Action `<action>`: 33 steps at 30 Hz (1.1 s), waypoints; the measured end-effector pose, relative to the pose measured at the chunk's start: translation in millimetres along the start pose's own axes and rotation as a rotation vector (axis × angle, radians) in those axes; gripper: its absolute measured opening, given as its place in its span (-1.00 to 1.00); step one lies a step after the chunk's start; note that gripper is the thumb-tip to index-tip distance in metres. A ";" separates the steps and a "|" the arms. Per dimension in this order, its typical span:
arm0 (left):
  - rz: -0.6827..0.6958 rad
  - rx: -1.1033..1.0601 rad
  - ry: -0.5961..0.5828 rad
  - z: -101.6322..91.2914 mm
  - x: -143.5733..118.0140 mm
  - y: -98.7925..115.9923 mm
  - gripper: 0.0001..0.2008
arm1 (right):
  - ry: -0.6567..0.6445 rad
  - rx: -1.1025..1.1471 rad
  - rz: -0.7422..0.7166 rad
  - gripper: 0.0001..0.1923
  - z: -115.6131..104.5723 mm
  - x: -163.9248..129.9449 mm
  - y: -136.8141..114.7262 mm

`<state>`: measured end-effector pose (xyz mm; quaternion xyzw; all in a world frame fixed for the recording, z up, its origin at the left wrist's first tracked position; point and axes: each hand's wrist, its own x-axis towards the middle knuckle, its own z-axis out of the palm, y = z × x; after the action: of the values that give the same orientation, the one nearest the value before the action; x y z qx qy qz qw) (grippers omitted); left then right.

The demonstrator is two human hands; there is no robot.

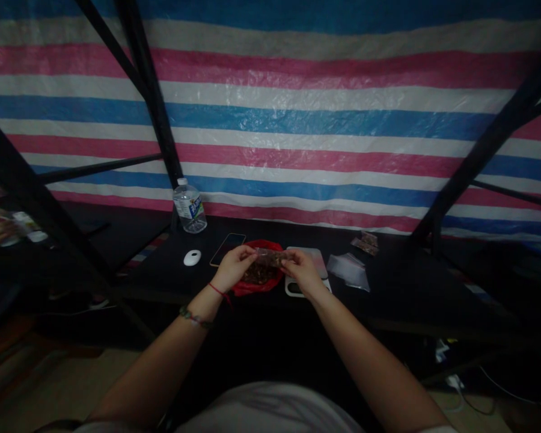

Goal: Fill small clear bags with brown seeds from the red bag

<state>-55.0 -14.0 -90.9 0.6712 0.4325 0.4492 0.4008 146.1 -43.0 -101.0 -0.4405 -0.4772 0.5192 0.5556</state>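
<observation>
your fingertips are pinched on a small clear bag (270, 257) stretched between both hands, the left hand (235, 264) nipping its left edge and the right hand (303, 268) nipping its right edge. the fingers look pressed together on the plastic rather than spread, though the light is dim and the exact pinch along the top edge is hard to read. the bag seems to hold something dark and brownish; whether its mouth is sealed you cannot tell.

it hangs just above a red bag (260, 276) lying open on the black table (401, 294), with a heap of the same dark bits inside. going by that, this small bag looks filled and is at the closing stage, and plenty of loose stuff is left in the red one.

just beside your right hand, partly under it, sits a pale flat scale (313, 260). further right lies a pile of empty clear bags (349, 269), and near the back two small packed bags (366, 242) that look finished.

to your left are a phone (226, 248), a small white round thing (192, 257) and a water bottle (189, 207) standing upright against the striped tarp (297, 120).
</observation>
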 end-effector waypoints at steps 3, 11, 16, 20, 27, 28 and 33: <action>-0.014 -0.044 0.023 -2.7 3.7 -7.4 -0.73 | 0.035 -0.206 -0.073 -0.78 3.0 15.1 -6.8; 0.100 0.361 0.142 -11.3 9.3 -21.0 -0.62 | 0.010 -0.806 -0.290 -0.77 13.0 57.9 -27.1; 0.297 0.748 0.180 -8.9 4.3 -21.2 -0.23 | -0.080 -0.997 -0.385 -0.75 31.4 64.8 -41.7; 0.254 0.892 0.163 -0.1 -0.7 -19.4 -0.17 | -0.171 -1.115 -0.431 -0.75 48.1 57.9 -56.5; 0.164 1.007 0.273 7.1 -4.1 -17.7 -0.15 | -0.183 -1.115 -0.418 -0.78 63.7 51.8 -66.0; 0.162 1.014 0.284 7.2 -4.5 -17.5 -0.16 | -0.190 -1.102 -0.416 -0.78 64.2 51.9 -66.3; 0.151 1.012 0.325 8.6 -6.7 -13.9 -0.12 | -0.230 -1.034 -0.437 -0.79 64.8 49.0 -68.8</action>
<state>-51.5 -17.4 -107.9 0.7315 0.6020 0.3103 -0.0784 93.2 0.4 -19.5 -0.4867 -0.8065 0.1362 0.3068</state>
